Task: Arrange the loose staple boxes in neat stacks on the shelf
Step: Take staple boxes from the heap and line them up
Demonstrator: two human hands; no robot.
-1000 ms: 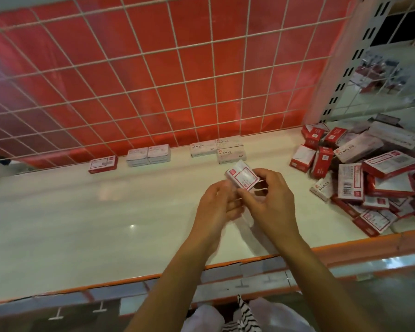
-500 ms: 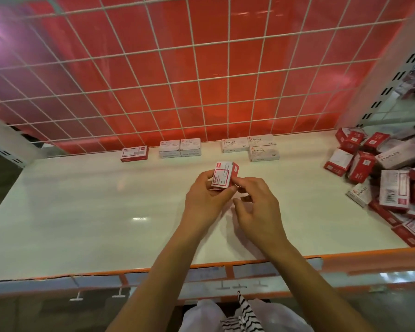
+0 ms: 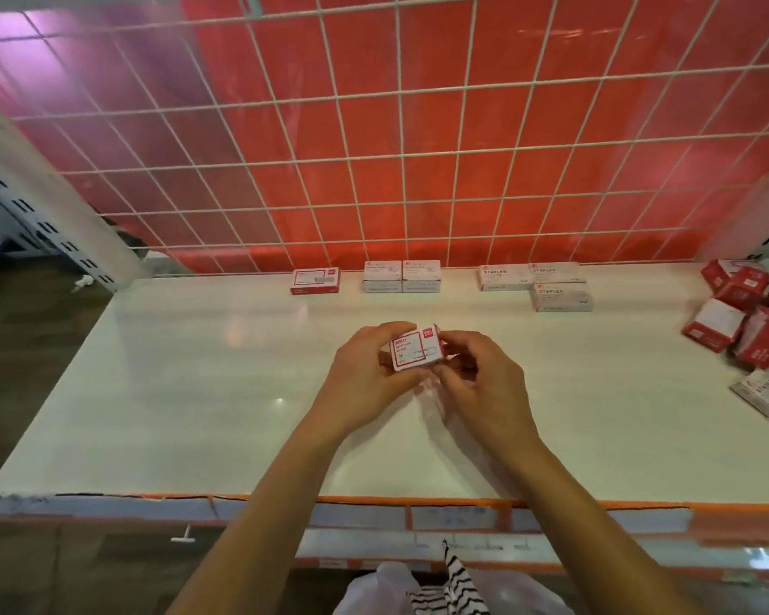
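A small red-and-white staple box (image 3: 416,351) is held above the middle of the white shelf (image 3: 196,392). My left hand (image 3: 365,383) grips it from the left with curled fingers. My right hand (image 3: 480,383) pinches its right end. Along the back of the shelf lie a single red-and-white box (image 3: 315,280), a pair of white boxes (image 3: 402,276) side by side, and three white STAPLES boxes (image 3: 538,284). A loose heap of red boxes (image 3: 746,317) sits at the right end.
A white wire grid (image 3: 418,148) over a red backing closes off the rear of the shelf. A perforated white upright (image 3: 50,224) stands at the left. The shelf's front edge carries an orange strip with label holders (image 3: 418,512).
The view has swung left, so less of the right-hand heap shows. The held box has turned from tilted on its end to its printed face toward me, with both hands still on it.
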